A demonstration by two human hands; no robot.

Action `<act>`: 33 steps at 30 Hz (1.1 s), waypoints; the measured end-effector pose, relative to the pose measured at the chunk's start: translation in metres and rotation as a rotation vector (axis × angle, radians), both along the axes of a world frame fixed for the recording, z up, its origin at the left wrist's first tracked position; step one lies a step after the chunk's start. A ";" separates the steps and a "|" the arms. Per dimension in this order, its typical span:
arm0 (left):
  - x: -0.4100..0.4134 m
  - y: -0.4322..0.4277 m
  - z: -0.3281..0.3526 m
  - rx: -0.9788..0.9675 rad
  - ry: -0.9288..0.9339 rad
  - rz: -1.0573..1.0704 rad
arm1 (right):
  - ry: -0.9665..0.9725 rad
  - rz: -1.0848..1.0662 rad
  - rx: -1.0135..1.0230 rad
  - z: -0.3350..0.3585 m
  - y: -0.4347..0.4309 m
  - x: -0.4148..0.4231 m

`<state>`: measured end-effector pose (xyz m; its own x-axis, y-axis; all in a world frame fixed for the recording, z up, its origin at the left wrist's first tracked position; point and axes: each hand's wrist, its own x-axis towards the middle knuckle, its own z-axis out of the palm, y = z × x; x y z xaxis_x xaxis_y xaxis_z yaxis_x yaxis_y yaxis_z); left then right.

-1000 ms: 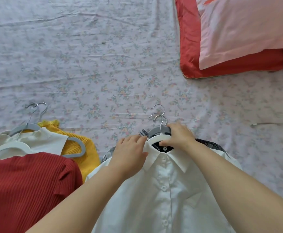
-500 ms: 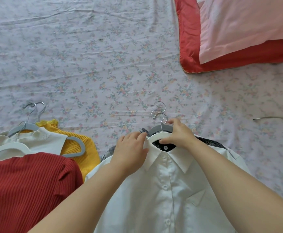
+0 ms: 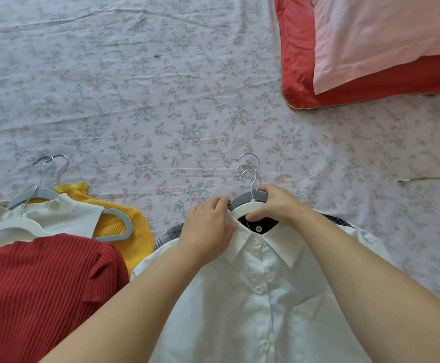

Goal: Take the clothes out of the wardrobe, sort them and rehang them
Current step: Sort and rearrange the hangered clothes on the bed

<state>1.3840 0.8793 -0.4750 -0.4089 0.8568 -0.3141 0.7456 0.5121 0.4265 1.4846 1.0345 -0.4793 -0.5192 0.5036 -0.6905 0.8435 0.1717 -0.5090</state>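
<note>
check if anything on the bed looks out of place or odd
One stray item: a thin white cable-like thing lies alone on the sheet at the right, apart from the clothes. There is also a small dark mark on the sheet near the top. The white shirt and the hangers look orderly.

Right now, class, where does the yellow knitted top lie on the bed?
In the head view the yellow knitted top lies at lower left, under the cream top and above the red ribbed top, left of the white shirt.
</note>
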 end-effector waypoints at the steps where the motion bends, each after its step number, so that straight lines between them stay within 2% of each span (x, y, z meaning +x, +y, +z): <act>1: 0.000 0.000 0.000 0.006 -0.012 0.007 | 0.007 -0.001 0.004 0.002 -0.001 0.001; 11: 0.006 -0.012 0.022 0.071 -0.076 -0.010 | 0.254 -0.071 0.394 0.052 -0.043 0.027; 17: 0.018 -0.029 0.045 0.096 -0.118 -0.018 | 0.368 -0.115 0.441 0.080 -0.068 0.047; 22: 0.024 -0.046 0.070 0.135 -0.152 -0.001 | 0.385 -0.060 0.536 0.113 -0.087 0.050; 33: 0.046 -0.094 0.177 0.331 -0.151 -0.020 | 0.410 -0.151 0.625 0.231 -0.144 0.078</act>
<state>1.4305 0.7854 -0.2982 -0.3612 0.9296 -0.0734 0.6702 0.3135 0.6727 1.5628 0.8902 -0.2481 -0.5672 0.8233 -0.0204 0.6451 0.4288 -0.6324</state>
